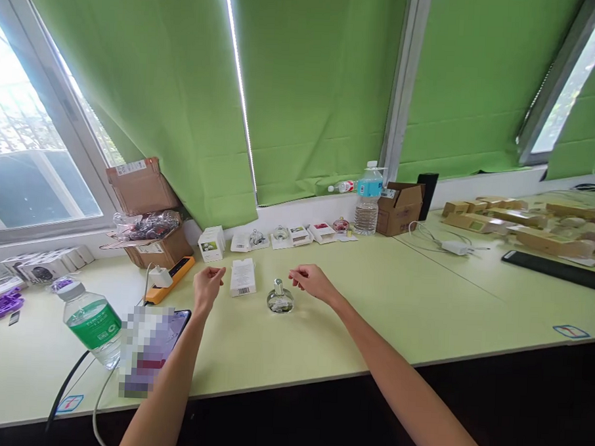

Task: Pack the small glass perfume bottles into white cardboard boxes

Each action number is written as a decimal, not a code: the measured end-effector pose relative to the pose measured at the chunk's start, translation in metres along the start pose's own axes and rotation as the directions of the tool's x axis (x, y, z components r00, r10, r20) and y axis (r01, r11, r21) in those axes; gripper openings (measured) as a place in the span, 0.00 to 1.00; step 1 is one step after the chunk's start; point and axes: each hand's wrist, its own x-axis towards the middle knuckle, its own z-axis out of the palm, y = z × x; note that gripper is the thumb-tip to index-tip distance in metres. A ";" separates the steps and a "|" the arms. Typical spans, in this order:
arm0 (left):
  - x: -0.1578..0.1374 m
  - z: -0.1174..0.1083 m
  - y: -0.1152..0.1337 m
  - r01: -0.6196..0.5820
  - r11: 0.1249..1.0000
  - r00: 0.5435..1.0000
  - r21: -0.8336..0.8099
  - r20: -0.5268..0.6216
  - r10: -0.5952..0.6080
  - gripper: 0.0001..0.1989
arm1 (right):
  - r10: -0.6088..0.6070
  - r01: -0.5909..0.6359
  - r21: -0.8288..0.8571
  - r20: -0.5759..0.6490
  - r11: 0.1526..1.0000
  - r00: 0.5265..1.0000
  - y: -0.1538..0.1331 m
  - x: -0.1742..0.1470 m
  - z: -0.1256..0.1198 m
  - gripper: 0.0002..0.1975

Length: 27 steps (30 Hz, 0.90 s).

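Note:
A round, flat glass perfume bottle (280, 301) with a silver cap stands upright on the pale green table. Just right of its cap is my right hand (312, 281), fingers curled inward and nothing visible in them. It looks apart from the bottle. My left hand (208, 288) hovers over the table with its fingers closed and no object showing in it. Between my left hand and the bottle lies a small white box (243, 278), its barcode end toward me.
Several small boxes and perfume bottles line the wall, including an upright white box (211, 243). A large water bottle (367, 203) stands beside a cardboard box (400, 211). Near my left arm are a green-labelled bottle (93, 326), a phone (161, 355) and an orange power strip (171, 280).

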 end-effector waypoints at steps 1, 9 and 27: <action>0.003 0.004 -0.006 0.015 1.000 1.000 0.021 -0.019 -0.014 0.20 | 0.001 -0.001 -0.006 0.002 1.000 1.000 0.000 0.000 0.000 0.18; 0.004 0.020 -0.033 -0.023 0.975 0.997 0.219 -0.064 0.038 0.14 | -0.010 0.010 -0.039 0.004 0.999 1.000 0.000 -0.001 0.000 0.18; 0.002 0.023 -0.034 -0.065 0.943 0.998 0.325 -0.001 0.069 0.19 | 0.058 -0.124 0.111 0.473 0.986 0.879 -0.004 -0.011 -0.022 0.30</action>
